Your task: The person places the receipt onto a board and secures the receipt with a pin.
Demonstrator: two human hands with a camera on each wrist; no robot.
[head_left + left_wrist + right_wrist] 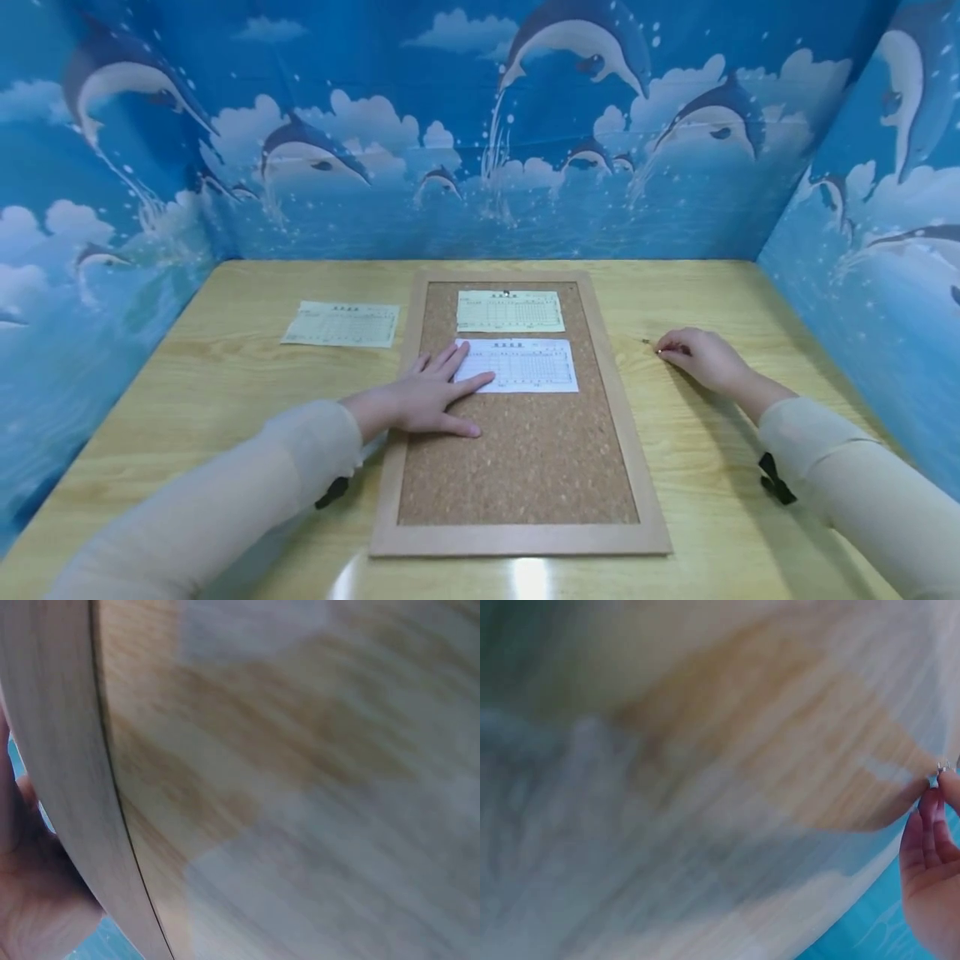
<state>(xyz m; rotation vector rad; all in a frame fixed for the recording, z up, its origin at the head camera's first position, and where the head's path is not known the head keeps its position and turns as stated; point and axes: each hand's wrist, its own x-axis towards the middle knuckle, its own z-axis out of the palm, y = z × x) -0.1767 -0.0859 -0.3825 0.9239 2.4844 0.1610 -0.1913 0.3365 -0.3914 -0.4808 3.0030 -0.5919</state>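
Note:
A framed cork board (pixel 517 467) lies on the table. My left hand (pixel 427 400) rests on it with fingers spread, pressing the left part of a white printed form (pixel 528 367). Just above that, a pale green form (pixel 510 312) sits on the cork, with a small dark tack (pixel 506 293) at its top edge. To the right of the board, my right hand (pixel 701 358) pinches a small shiny thumbtack (pixel 659 351) between thumb and fingertips. Another tiny metal tack (pixel 646 341) lies on the table by those fingertips. In the left wrist view, the hand is mostly hidden behind the board's frame.
Another pale green form (pixel 343 324) lies on the wooden table (pixel 225 400), left of the board. Blue curtains with dolphins (pixel 337 208) enclose the table at the back and both sides.

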